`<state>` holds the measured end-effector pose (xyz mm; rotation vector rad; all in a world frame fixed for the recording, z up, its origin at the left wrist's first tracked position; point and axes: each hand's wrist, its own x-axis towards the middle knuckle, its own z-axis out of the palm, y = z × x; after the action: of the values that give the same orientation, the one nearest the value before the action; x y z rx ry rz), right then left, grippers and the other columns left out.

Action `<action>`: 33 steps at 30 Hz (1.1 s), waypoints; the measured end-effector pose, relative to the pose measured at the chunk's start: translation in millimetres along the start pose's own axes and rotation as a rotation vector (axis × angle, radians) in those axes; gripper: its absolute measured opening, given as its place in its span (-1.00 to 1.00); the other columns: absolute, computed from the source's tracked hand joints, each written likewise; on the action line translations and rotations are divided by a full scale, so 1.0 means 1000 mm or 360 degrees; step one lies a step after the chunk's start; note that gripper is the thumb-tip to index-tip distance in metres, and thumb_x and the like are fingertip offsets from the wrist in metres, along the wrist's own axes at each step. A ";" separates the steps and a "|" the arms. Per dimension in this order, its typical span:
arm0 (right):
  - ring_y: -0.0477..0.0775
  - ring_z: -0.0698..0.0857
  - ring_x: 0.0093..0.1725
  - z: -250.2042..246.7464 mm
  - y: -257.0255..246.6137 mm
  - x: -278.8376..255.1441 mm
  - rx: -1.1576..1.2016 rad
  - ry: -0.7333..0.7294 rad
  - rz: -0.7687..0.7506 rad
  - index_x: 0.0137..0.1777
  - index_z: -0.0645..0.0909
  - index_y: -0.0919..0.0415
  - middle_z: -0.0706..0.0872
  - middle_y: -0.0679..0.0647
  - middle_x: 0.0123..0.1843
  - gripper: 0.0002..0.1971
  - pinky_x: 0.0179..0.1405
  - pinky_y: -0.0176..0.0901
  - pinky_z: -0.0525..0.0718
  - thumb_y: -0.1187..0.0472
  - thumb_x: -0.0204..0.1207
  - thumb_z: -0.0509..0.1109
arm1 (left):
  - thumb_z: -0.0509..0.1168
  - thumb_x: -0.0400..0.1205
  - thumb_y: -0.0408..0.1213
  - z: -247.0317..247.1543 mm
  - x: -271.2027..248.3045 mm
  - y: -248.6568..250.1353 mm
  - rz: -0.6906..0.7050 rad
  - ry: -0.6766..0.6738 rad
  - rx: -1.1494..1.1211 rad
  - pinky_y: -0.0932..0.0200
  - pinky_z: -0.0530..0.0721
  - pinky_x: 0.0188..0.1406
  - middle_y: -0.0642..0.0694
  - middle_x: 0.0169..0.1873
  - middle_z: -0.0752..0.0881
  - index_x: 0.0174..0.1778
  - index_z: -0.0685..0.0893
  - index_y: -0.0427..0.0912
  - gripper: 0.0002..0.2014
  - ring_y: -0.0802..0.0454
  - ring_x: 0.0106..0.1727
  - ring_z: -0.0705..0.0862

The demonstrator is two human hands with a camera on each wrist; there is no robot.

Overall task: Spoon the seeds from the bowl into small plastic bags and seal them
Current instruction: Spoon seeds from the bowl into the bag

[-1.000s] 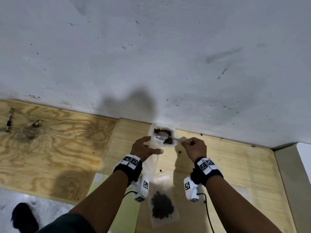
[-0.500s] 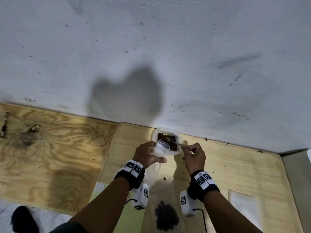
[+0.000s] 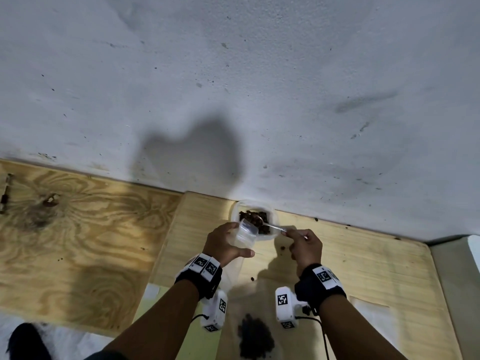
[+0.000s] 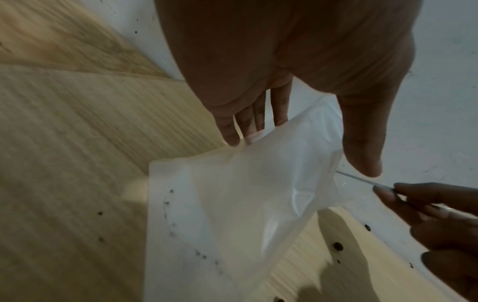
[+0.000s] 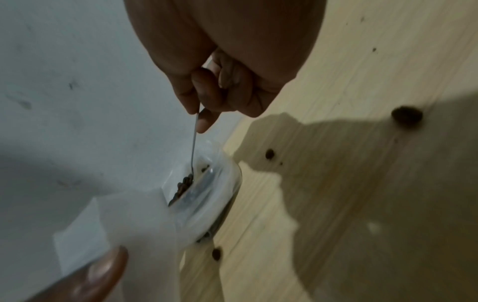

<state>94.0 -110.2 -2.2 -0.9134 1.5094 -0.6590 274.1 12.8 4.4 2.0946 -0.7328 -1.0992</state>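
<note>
While the spoon is over the bowl, the scene reads as follows.

Left hand: the left hand (image 3: pixel 225 242) holds an empty clear plastic bag (image 3: pixel 245 233) by its upper part, fingers behind it and thumb in front, the mouth propped open and tilted toward the bowl.
Right hand: the right hand (image 3: pixel 304 246) pinches the thin handle of a metal spoon (image 3: pixel 270 225) between thumb and forefinger, the other fingers curled in.
Spoon: its scoop carries dark seeds (image 5: pixel 185 183) and sits just at the bag's open mouth, above the bowl.
Bowl: a translucent bowl (image 3: pixel 274 216) stands on the pale wooden board (image 3: pixel 363 268), close against the grey wall (image 3: pixel 259 74); more seeds lie inside it.
Filled bag: a second bag with a dark heap of seeds (image 3: pixel 255 339) lies flat on the board between the forearms, near the lower edge of the head view.
Strays: single loose seeds (image 3: pixel 283 247) lie scattered on the board near the right hand and along the wall.
Side surface: a darker plywood panel (image 3: pixel 78 229) adjoins the board on the left.
</note>
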 end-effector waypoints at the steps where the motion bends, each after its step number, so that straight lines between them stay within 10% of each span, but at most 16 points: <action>1: -0.05 0.40 -0.60 -0.004 -0.005 -0.002 0.0009 -0.0007 -0.0016 -0.24 0.55 0.19 0.53 0.05 -0.50 -0.80 -0.64 -0.29 0.35 0.33 0.41 0.56 | 0.75 0.05 -0.03 0.001 0.000 -0.001 0.0002 0.0014 -0.0002 0.10 0.59 0.35 0.01 0.37 0.62 0.43 0.55 0.01 -0.03 0.05 0.35 0.60; 9: 0.02 0.26 -0.59 -0.037 -0.041 -0.018 0.0124 -0.0145 -0.0206 -0.31 0.47 0.17 0.86 0.20 -0.19 -0.74 -0.56 -0.24 0.25 0.36 0.47 0.49 | 0.75 0.10 -0.08 0.006 -0.011 -0.001 0.0042 0.0110 0.0037 0.20 0.54 0.28 0.02 0.33 0.54 0.44 0.52 0.00 -0.04 0.07 0.29 0.55; 15: -0.03 0.32 -0.62 -0.042 -0.052 -0.034 0.0029 -0.0277 -0.0457 -0.36 0.41 0.16 0.69 0.40 -0.26 -0.67 -0.63 -0.29 0.27 0.43 0.46 0.49 | 0.74 0.12 -0.07 0.010 -0.018 0.001 0.0084 0.0140 0.0033 0.19 0.56 0.28 0.02 0.31 0.55 0.45 0.51 -0.01 -0.06 0.09 0.25 0.56; 19: 0.15 0.54 -0.43 -0.036 -0.046 -0.041 -0.0291 -0.0368 -0.0745 -0.41 0.47 0.09 0.67 0.23 -0.34 -0.67 -0.38 -0.13 0.47 0.23 0.34 0.62 | 0.75 0.10 -0.09 0.015 -0.019 0.002 0.0083 0.0147 -0.0020 0.18 0.59 0.23 0.01 0.29 0.58 0.41 0.54 0.01 -0.08 0.08 0.21 0.57; 23: -0.19 0.49 -0.53 -0.029 -0.048 -0.052 -0.0505 -0.0491 -0.1007 -0.29 0.51 0.22 0.78 -0.03 -0.25 -0.74 -0.50 -0.40 0.47 0.30 0.48 0.56 | 0.75 0.09 -0.11 0.015 -0.017 0.002 0.0020 0.0162 -0.0086 0.11 0.63 0.23 -0.01 0.30 0.57 0.41 0.54 -0.02 -0.07 0.03 0.24 0.59; 33: -0.17 0.40 -0.62 -0.017 -0.032 -0.026 -0.0471 -0.0075 -0.0946 -0.35 0.42 0.14 0.57 -0.06 -0.39 -0.67 -0.55 -0.43 0.38 0.32 0.52 0.51 | 0.75 0.00 -0.03 0.002 0.004 -0.003 -0.0126 -0.0001 -0.0097 0.16 0.64 0.12 0.00 0.33 0.61 0.35 0.58 0.05 -0.06 0.04 0.23 0.63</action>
<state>82.9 -107.3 40.5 -1.6247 1.3103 -0.8378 274.9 11.3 -1.2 2.0872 -0.6133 -1.1507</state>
